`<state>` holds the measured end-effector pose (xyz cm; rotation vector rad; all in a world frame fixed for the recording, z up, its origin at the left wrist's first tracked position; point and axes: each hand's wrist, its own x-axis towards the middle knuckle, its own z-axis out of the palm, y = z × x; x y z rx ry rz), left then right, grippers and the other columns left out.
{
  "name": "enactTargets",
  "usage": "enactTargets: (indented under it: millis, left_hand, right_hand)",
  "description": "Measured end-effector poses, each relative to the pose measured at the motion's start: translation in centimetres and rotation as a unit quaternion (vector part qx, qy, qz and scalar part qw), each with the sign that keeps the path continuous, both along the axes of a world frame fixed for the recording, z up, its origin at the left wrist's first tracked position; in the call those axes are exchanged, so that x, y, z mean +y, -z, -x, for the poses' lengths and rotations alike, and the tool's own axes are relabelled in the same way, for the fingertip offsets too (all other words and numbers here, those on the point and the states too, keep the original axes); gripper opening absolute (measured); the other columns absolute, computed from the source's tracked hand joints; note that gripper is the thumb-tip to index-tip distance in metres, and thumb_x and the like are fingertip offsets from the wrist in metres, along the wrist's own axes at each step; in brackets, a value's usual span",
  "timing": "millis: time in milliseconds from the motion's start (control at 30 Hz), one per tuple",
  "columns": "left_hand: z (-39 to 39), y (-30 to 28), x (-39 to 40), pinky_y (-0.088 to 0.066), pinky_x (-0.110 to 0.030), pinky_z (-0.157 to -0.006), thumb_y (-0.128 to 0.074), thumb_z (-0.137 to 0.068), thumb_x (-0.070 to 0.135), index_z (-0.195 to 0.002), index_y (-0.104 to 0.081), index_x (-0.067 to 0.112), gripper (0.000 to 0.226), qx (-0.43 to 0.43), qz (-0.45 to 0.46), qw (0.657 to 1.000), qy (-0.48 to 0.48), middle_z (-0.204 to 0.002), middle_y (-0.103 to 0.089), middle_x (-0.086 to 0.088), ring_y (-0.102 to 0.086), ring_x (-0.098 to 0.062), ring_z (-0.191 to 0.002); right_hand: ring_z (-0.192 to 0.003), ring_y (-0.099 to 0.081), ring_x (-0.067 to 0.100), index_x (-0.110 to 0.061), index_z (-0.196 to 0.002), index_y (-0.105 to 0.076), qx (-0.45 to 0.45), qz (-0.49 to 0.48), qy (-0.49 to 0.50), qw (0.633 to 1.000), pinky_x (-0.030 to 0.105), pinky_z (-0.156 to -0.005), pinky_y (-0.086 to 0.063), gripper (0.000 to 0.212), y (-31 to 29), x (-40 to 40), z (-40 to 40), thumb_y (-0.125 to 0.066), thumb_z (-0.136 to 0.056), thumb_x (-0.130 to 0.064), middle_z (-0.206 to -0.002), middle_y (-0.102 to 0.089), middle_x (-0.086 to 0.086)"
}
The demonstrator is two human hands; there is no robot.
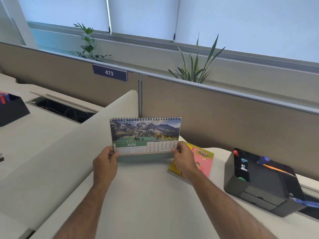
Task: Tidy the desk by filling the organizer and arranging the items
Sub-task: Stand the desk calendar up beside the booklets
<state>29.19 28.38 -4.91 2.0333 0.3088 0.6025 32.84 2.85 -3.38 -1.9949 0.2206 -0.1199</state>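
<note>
at 9 o'clock, black tray (12,109) with markers at the frame edge. at centre, spiral desk calendar (145,137) showing june, upright, lifted or just touching the desk (146,195); cannot tell which. left hand (105,163) pinching its lower left corner, right hand (183,158) pinching the lower right. colourful book (204,159) flat just behind the right hand. at 4 o'clock, dark organizer (255,187) already holding pens. risks: calendar base catching the book when set down and tipping; fold-out stand collapsing under an uneven release.
</note>
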Motion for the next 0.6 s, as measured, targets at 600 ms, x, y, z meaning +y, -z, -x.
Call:
enactTargets:
  millis: [600]
  left_hand:
    - [-1.9,2.7,0.2,-0.042,-0.024,-0.071,-0.064,-0.092,0.010,-0.107,-0.068,0.008,0.016,0.034,0.029,0.999,0.005,-0.092,-0.069,-0.003,-0.059,-0.017,-0.078]
  right_hand:
    - [-0.123,-0.056,0.023,-0.017,-0.130,-0.051,0.049,0.058,-0.054,0.996,0.038,-0.103,-0.048,0.029,2.1,0.4,-2.5,-0.049,-0.102,-0.014,-0.132,-0.062,0.002]
